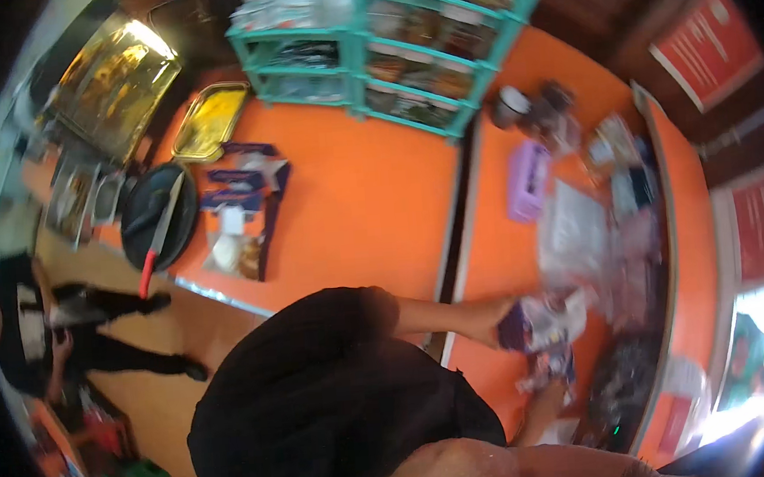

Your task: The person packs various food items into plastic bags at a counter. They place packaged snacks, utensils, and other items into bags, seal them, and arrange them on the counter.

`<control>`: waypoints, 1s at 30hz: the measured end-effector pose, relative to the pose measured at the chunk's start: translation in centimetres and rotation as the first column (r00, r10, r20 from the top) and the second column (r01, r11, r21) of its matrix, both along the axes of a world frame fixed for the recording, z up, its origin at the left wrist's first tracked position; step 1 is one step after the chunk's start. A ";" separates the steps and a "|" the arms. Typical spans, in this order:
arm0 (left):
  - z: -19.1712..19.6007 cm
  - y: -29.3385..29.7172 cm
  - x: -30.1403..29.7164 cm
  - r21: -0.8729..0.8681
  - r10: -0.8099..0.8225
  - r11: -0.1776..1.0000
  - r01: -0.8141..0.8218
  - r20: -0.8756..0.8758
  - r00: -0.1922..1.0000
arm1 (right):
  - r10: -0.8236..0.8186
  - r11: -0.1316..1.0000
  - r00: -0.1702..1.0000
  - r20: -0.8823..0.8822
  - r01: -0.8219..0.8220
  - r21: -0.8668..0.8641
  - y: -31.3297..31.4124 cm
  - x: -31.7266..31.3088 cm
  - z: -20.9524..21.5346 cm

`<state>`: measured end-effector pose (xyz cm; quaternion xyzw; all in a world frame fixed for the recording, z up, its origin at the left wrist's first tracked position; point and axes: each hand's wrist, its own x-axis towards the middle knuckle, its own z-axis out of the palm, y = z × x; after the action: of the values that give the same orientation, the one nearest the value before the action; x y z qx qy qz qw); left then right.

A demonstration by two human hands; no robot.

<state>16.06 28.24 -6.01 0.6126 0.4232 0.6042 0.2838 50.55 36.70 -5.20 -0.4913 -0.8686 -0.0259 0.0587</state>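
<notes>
Room: small shop-like space, orange bench (352, 187) in an L, teal shelf rack (404, 51) at the back w/ packets; picture tilted and blurred.
Bench, left end: round black pan (146, 224) w/ a red-handled knife (159, 236) laid across it, yellow tray (210, 119) behind, dark blue packets (241, 191) beside the pan.
Bench, right wing: purple box (527, 180), clear plastic bags (572, 234), jars and mixed packets near the far corner, all smeared.
Wearer: black-sleeved arm reaches across from the lower middle to the right wing.
Upper hand (503, 323): closed round a purple-and-white packet (543, 320), held just over the bench edge; can't tell if it's the left or right.
Lower hand (548, 395): near a 2nd small packet (546, 364) just above it; grip too blurred, cannot tell open or closed.
Progress (judgement): one packet in hand, heap of bags and packets on the right wing looks unsorted; most handling seems left.
Other: a person in black (61, 336) stands on the floor at left, apart from the bench.
</notes>
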 end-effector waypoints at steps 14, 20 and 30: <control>-1.8 -43.0 -24.9 -0.009 0.789 -0.425 -0.905 -0.495 -0.365 | 0.401 -0.127 0.762 -0.509 -0.504 -0.854 -14.8 -42.7 7.2; 2.8 -53.9 -31.8 -0.053 0.878 -0.454 -0.890 -0.200 -0.436 | 0.410 -0.160 0.845 -0.344 -0.304 -0.939 -30.5 -54.6 -10.0; 20.2 -76.1 -56.2 0.298 0.807 -0.568 -0.767 0.384 -0.448 | 0.168 -0.016 0.899 -0.405 -0.408 -0.913 -37.2 -57.2 -13.6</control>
<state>-40.10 -47.90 14.18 0.0187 0.5783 0.6011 -0.5513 -6.61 -0.51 -18.82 -0.2044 -0.7188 0.6297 -0.2123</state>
